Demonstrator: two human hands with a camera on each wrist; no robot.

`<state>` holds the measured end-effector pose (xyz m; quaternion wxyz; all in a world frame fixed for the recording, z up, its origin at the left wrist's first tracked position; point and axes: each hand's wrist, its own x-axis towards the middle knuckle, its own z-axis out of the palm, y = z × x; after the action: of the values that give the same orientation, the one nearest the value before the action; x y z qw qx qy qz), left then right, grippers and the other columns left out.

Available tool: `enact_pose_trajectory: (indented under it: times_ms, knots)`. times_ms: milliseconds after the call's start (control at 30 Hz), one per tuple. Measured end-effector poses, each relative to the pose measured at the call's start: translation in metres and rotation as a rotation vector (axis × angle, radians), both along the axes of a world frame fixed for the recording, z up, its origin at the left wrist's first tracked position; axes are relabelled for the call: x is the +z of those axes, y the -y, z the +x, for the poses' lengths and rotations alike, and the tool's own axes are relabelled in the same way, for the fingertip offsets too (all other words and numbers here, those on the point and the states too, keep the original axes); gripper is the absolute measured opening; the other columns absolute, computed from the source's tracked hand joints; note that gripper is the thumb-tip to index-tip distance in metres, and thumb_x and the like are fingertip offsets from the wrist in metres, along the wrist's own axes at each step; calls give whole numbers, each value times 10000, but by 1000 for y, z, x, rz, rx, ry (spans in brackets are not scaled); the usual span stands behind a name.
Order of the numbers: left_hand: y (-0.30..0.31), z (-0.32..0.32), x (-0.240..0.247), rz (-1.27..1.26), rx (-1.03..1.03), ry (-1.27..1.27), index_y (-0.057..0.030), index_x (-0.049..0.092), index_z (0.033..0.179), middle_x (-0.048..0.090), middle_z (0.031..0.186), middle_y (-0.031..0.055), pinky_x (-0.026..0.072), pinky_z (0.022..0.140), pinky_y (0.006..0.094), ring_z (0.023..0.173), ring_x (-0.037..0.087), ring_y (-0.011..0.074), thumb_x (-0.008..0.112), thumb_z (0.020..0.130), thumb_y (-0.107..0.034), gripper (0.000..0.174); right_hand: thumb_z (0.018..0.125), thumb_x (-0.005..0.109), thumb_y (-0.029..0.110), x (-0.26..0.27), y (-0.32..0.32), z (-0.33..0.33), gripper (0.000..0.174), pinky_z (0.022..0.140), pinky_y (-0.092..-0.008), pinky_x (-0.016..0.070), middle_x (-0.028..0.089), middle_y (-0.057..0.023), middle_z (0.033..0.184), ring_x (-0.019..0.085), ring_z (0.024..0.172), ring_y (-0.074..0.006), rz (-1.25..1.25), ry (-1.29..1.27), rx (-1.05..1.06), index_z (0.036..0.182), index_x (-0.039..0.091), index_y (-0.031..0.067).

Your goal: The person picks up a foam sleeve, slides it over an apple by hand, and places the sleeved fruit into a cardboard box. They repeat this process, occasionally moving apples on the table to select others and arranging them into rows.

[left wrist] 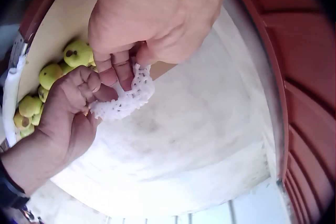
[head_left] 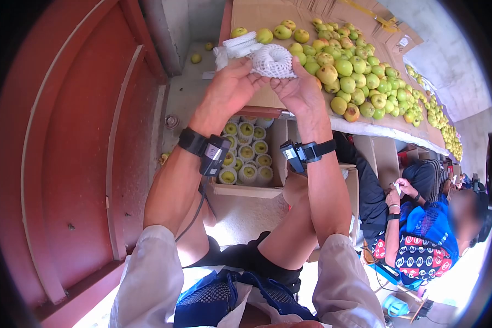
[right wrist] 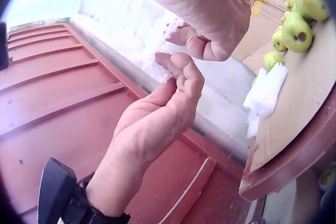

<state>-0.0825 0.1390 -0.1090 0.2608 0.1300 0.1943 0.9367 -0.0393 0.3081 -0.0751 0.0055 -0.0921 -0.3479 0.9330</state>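
Note:
Both hands hold one white foam fruit net point(head_left: 272, 61), its mesh spread into a ring above the near edge of the tabletop. My left hand point(head_left: 234, 87) pinches its left side, and my right hand point(head_left: 302, 92) pinches the right side. The left wrist view shows fingers hooked inside the rim of the net point(left wrist: 128, 100), thumbs outside. No fruit shows within the ring. Beside the left hand, more flattened foam nets point(head_left: 240, 45) lie stacked on the cardboard-covered table point(head_left: 265, 97).
A big heap of yellow-green apples point(head_left: 344, 68) spreads over the table to the right. Below its edge stands an open carton point(head_left: 246, 190) with netted apples in rows. A red door point(head_left: 65, 153) rises at left. Another person point(head_left: 421, 229) sits at right, hands on something small and white.

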Motion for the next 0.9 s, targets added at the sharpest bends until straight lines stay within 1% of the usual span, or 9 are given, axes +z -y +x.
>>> enact_pose_trajectory:
  times_ms: [100, 200, 300, 400, 500, 600, 700, 800, 900]
  knots:
    - [2, 2, 1, -47, 15, -25, 34, 460, 1356, 555, 1314, 118, 472, 1035, 410, 1184, 559, 228, 502, 1033, -92, 349, 1070, 477, 249, -2, 0, 0, 217, 834, -340, 488, 626, -40, 1175, 600, 1006, -168, 1, -13, -71, 1210, 538, 96]
    - [5, 4, 3, -75, 25, -31, 37, 452, 1368, 549, 1338, 119, 463, 1055, 415, 1214, 550, 234, 494, 1039, -106, 362, 1076, 455, 242, 1, 4, 2, 260, 920, -379, 500, 622, -71, 1224, 605, 1094, -203, 27, -43, -75, 1249, 525, 62]
    - [6, 5, 4, -51, 25, -36, 42, 431, 1397, 531, 1382, 127, 450, 1080, 423, 1258, 535, 245, 486, 1042, -115, 392, 1082, 431, 241, 13, 16, 9, 323, 1011, -416, 483, 606, -111, 1285, 594, 1172, -244, 36, -74, -13, 1301, 498, 13]
    - [7, 8, 6, -26, 21, -44, 46, 410, 1423, 512, 1419, 136, 444, 1095, 427, 1292, 520, 254, 478, 1045, -120, 418, 1086, 414, 239, 14, 22, 11, 367, 1072, -425, 453, 588, -136, 1327, 581, 1215, -266, 78, -46, -43, 1335, 475, -23]
    - [8, 12, 9, -88, 37, -34, 45, 402, 1432, 507, 1428, 136, 451, 1093, 427, 1296, 523, 255, 474, 1047, -123, 426, 1070, 456, 198, 7, 16, 8, 306, 1004, -423, 525, 629, -138, 1275, 635, 1150, -273, -54, -95, 45, 1303, 504, 6]
    - [10, 15, 12, -173, 55, -27, 35, 418, 1427, 526, 1409, 122, 469, 1068, 416, 1269, 543, 244, 480, 1045, -124, 418, 1071, 454, 201, 13, 22, 14, 306, 1003, -410, 526, 631, -131, 1274, 639, 1143, -261, -26, -68, 80, 1301, 515, 8]
    - [12, 16, 11, -279, 51, -57, 17, 462, 1403, 565, 1357, 99, 492, 1019, 389, 1211, 576, 217, 488, 1040, -117, 388, 1071, 456, 241, 12, 26, 14, 351, 1023, -409, 489, 611, -120, 1287, 609, 1167, -244, 43, -86, 93, 1314, 511, -6]
    - [16, 15, 10, -389, 56, -82, 1, 511, 1366, 609, 1276, 74, 505, 947, 348, 1129, 603, 181, 502, 1031, -113, 354, 1058, 491, 239, 9, 25, 13, 344, 999, -400, 500, 627, -113, 1263, 619, 1146, -237, 38, -106, 124, 1294, 532, -7]
    - [18, 16, 11, -473, 74, -116, -10, 539, 1336, 636, 1209, 58, 503, 882, 312, 1066, 613, 155, 516, 1021, -114, 332, 1036, 536, 205, 10, 26, 15, 317, 932, -377, 525, 649, -113, 1205, 644, 1077, -224, 84, -129, 109, 1268, 557, -9]
